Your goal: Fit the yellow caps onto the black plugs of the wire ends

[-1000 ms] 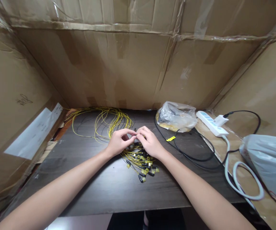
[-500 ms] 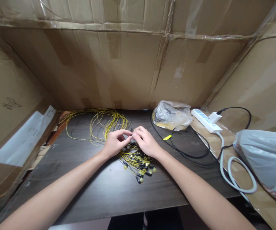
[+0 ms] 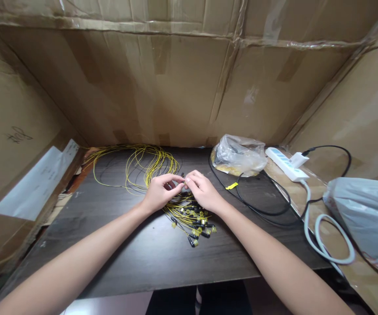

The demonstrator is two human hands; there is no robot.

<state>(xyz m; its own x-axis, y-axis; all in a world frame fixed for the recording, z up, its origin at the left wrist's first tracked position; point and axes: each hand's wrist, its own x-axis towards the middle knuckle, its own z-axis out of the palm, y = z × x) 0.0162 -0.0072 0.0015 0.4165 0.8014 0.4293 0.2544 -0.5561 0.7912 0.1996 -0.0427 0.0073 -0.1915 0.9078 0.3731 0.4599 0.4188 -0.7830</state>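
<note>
A bundle of thin yellow cables (image 3: pixel 160 162) lies on the dark table and runs under my hands. Its near ends spread out as several black connectors (image 3: pixel 205 234) with clear yellow caps (image 3: pixel 195 242). Above this pile, my left hand (image 3: pixel 163 191) pinches a small dark cable connector between thumb and fingertips. My right hand (image 3: pixel 202 189) meets it from the right, thumb and fingers closed on the same connector's end. Fingertips hide most of that piece, so its exact shape does not show.
A clear plastic bag (image 3: pixel 239 153) with something yellow inside sits at the back right. Beside it are a black cable (image 3: pixel 264 213) with a yellow tag (image 3: pixel 231 186), a white power strip (image 3: pixel 285 164) and a grey plastic bag (image 3: pixel 366 214). Cardboard walls (image 3: pixel 175 92) enclose the table.
The view has shifted slightly, so the scene sits a little more to the right and higher. Both hands stay together at the fingertips, with only small finger movement.
</note>
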